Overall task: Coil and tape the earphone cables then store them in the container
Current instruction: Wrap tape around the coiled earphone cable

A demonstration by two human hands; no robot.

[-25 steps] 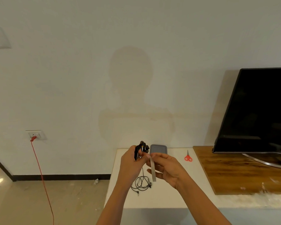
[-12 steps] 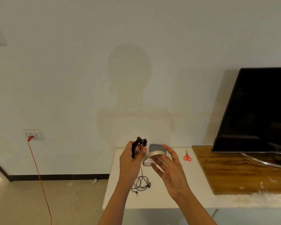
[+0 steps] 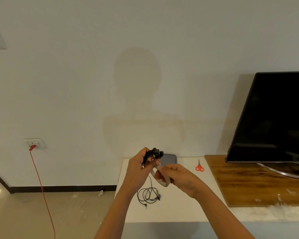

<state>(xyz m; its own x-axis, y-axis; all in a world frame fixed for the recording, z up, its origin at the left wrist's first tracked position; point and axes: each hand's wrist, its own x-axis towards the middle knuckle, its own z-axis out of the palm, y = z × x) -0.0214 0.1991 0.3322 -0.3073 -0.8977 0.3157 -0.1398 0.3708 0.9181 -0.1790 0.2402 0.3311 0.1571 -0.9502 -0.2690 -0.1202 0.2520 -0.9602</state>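
Left hand (image 3: 138, 169) grips coiled black earphones (image 3: 153, 154); right hand (image 3: 179, 178) pinches tape roll (image 3: 160, 176) just below them.

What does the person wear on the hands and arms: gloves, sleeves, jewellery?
Nothing that shows. The left hand and right hand are bare, without gloves, rings or a watch. The left forearm and right forearm are bare too; no sleeve is in view.

White table (image 3: 179, 211) holds a loose black earphone cable (image 3: 149, 197), a grey container (image 3: 169, 159) and red scissors (image 3: 199, 167). Wooden board (image 3: 257, 183) sits on its right side.
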